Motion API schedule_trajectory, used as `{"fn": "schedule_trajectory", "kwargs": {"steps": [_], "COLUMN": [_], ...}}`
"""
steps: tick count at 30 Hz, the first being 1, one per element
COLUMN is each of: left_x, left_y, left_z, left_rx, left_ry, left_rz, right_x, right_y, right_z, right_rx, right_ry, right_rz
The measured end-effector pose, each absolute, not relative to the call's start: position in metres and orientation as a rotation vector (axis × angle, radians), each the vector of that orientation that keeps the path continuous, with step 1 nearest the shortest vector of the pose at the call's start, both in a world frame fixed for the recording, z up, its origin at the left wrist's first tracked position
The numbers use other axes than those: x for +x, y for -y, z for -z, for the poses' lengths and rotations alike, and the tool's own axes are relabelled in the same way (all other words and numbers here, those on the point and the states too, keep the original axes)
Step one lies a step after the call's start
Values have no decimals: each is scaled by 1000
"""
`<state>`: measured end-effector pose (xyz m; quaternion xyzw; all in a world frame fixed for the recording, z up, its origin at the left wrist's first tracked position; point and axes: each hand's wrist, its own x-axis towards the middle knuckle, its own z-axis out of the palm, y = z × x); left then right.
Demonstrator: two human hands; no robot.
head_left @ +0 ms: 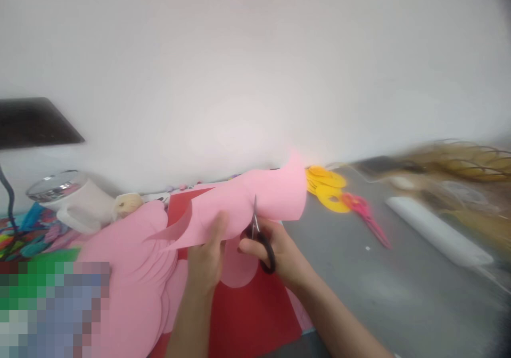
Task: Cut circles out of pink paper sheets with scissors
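Note:
A curved sheet of pink paper (223, 201) is held up above the table by my left hand (207, 257), its thumb on the front of the sheet. My right hand (275, 251) grips black-handled scissors (265, 251), whose blades meet the lower edge of the paper and point away from me. Below the hands, a rounded pink piece (239, 265) lies over red paper (251, 315). On the left is a pile of rounded pink cutouts (131, 273).
Yellow paper pieces (329, 188) and pink scissors (367, 219) lie on the grey table (343, 273) to the right. Beyond them is a white roll (439, 230). A white mug (85, 204) stands at the left, near the wall.

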<state>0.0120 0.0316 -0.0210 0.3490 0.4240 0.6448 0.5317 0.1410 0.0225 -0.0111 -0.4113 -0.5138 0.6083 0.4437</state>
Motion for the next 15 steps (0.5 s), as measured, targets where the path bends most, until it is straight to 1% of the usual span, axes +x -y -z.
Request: {"fn": "schedule_trajectory", "kwargs": {"steps": [6, 10, 15], "left_x": [11, 9, 12], "left_y": [-30, -31, -31], "left_z": [24, 26, 21], "left_rx": [836, 837, 850], "left_ry": [-983, -1052, -963], "left_rz": [-1567, -1565, -1570], "right_x": [142, 142, 142], "right_y": [-21, -21, -21], "right_z": [12, 13, 14], "right_rx": [-1037, -1004, -1010], "right_ry": [1287, 1287, 1307], "right_rz": [-1495, -1511, -1497]}}
